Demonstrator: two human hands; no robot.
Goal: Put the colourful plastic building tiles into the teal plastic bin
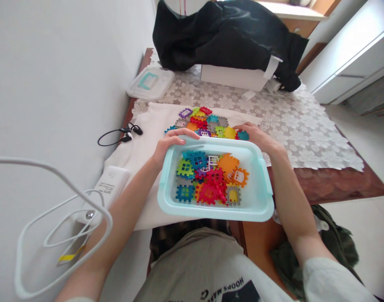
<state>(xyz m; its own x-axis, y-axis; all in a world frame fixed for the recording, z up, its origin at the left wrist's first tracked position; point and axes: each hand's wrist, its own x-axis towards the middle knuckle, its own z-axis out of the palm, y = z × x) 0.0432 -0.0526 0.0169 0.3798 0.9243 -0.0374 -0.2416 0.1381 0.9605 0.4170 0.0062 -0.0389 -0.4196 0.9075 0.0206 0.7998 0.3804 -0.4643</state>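
Observation:
A light-blue plastic tub (258, 184) is held up at the table's near edge, tilted toward me. Inside it lie several interlocking plastic tiles (207, 191) in red, orange, green, blue and grey, some with window cutouts. My left hand (173, 142) is closed on the tub's far left corner, its fingers over the rim. Beyond the tub, a loose pile of similar tiles (198, 122) is spread on a white cloth (160, 119). My right hand (253, 134) reaches past the tub to the pile's right end, fingers stretched out by a yellow tile (230, 133) and a teal tile (243, 135). The tub's rim hides the pile's near edge.
A clear lid with a teal handle (148, 82) lies at the back left. Black earphones (125, 134) and a white power strip (112, 184) with a looping cable are at left. A black cloth (226, 35) covers something behind. White window pieces (267, 121) lie on the lace tablecloth (311, 138).

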